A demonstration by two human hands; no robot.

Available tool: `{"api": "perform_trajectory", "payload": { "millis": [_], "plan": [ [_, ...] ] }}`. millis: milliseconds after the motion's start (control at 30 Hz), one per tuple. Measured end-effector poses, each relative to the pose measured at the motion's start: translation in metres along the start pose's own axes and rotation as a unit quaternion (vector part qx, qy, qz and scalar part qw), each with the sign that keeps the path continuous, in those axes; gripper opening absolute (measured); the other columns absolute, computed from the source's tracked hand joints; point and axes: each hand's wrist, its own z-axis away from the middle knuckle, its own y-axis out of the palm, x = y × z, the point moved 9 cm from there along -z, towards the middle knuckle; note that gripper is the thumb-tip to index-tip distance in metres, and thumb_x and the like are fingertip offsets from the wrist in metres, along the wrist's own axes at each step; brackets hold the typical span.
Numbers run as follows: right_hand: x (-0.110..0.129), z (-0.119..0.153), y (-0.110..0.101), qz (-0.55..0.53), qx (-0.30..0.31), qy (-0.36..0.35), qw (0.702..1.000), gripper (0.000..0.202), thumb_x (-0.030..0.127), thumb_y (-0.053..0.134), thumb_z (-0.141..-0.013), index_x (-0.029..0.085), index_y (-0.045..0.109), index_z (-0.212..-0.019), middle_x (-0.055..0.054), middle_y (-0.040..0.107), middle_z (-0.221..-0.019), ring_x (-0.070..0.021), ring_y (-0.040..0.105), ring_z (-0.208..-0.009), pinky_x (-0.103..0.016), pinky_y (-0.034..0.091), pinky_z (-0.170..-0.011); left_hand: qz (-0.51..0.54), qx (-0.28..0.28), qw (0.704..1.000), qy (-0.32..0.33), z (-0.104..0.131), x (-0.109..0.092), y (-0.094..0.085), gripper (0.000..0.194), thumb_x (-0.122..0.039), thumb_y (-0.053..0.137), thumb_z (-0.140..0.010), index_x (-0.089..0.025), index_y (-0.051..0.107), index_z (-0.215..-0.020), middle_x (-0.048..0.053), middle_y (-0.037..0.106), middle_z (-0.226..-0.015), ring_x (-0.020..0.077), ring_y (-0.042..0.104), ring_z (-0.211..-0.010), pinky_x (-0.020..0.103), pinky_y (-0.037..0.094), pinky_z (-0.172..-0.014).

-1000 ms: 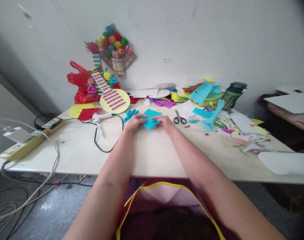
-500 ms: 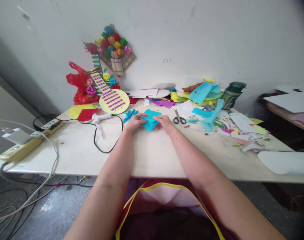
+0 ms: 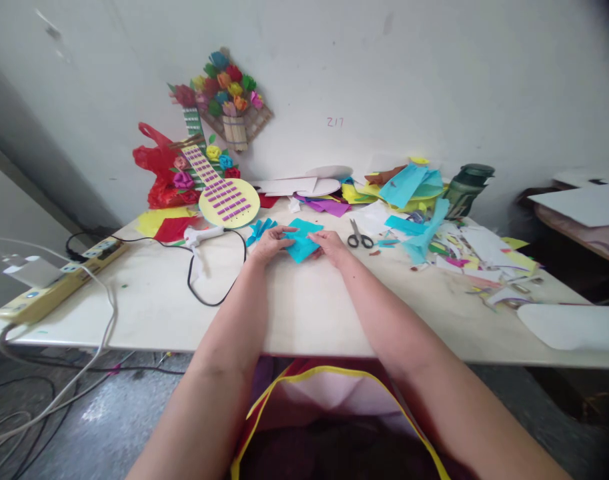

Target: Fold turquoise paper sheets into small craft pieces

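A blue sheet of paper (image 3: pixel 303 241) is held between my two hands, just above the table's middle. My left hand (image 3: pixel 273 244) pinches its left edge, thumb on top. On the opposite side, my right hand (image 3: pixel 328 245) grips the right edge between thumb and fingers. Cut blue paper strips (image 3: pixel 261 230) lie right behind my left hand. To the right of my right hand rest scissors (image 3: pixel 358 235) with dark handles. A white glue gun (image 3: pixel 203 235) with a black cord lies left of my left hand.
A yellow paper guitar (image 3: pixel 229 202) leans at the back left, near paper flowers (image 3: pixel 229 87) and a red plastic bag (image 3: pixel 159 167). Paper scraps (image 3: pixel 479 247) and a dark bottle (image 3: pixel 467 190) occupy the right. A power strip (image 3: pixel 59 287) with cables sits at the left edge.
Both hands stay almost where they were, still on the blue paper. The paper looks slightly flatter between them; nothing else has visibly moved.
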Motion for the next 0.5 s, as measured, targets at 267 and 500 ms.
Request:
{"api": "perform_trajectory", "payload": {
  "millis": [267,500],
  "plan": [
    [0.001,0.003,0.002,0.03,-0.002,0.031,0.999,0.037,0.047,0.055,-0.085,0.011,0.063,-0.077,-0.004,0.062,-0.051,-0.0156,0.059,-0.043,-0.024,0.045,-0.037,-0.011,0.003,1.0,0.016,0.0,-0.004,0.002,0.047,-0.027,0.077,-0.053,-0.013,0.07,-0.097,-0.002,0.057,-0.062,0.0087,0.051,-0.057,0.023,0.042,-0.058],
    [0.004,0.006,0.011,0.064,0.031,0.007,0.997,0.025,0.032,0.069,-0.075,0.013,0.058,-0.063,-0.001,0.06,-0.046,-0.0108,0.054,-0.037,-0.018,0.037,-0.032,0.003,0.008,1.0,-0.006,0.002,-0.002,0.005,0.043,-0.026,0.075,-0.055,-0.014,0.069,-0.096,-0.002,0.058,-0.063,0.009,0.051,-0.057,0.023,0.043,-0.058]
  ]
}}
